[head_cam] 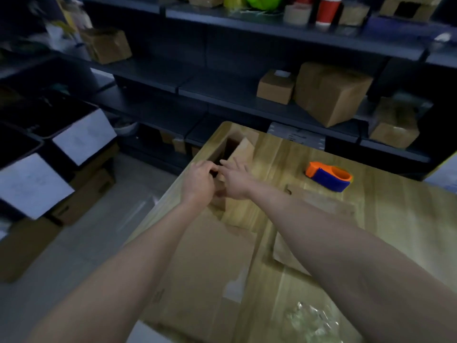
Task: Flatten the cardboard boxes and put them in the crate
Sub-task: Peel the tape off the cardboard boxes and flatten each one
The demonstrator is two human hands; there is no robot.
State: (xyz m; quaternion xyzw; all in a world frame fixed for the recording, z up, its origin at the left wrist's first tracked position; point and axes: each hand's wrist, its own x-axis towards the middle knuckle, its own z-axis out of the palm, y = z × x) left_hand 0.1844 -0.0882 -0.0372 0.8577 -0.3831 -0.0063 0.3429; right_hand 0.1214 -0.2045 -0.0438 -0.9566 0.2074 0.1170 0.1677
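1. Dim storeroom. Dark metal shelving [222, 95] spans the upper frame, with closed brown cardboard boxes [331, 92] on it at middle right.
2. Light wooden worktop [383, 199] runs from centre to lower right.
3. Small open brown cardboard box [238, 211] sits at frame centre, near the worktop's far left corner. Its dark opening points away from the camera.
4. Left hand [197, 180]: fingers curled over the edge of the box opening, grip closed on that rim.
5. Right hand [236, 183]: just beside the left hand, fingers fairly straight and laid on the box's upper panel, grip loose with nothing clasped. Motion blur hides finer detail.
6. Large flattened cardboard sheet [210, 256] lies at lower centre, under the left forearm. A second flat cardboard piece [321, 204] lies right of the box.
7. Orange and blue tape dispenser [329, 175] is right of centre on the worktop, well apart from the box.
8. Dark crates with white paper labels [81, 137] are at frame left, off the worktop, above brown cartons on the floor.
9. Crumpled clear plastic wrap [309, 318] is at bottom right.
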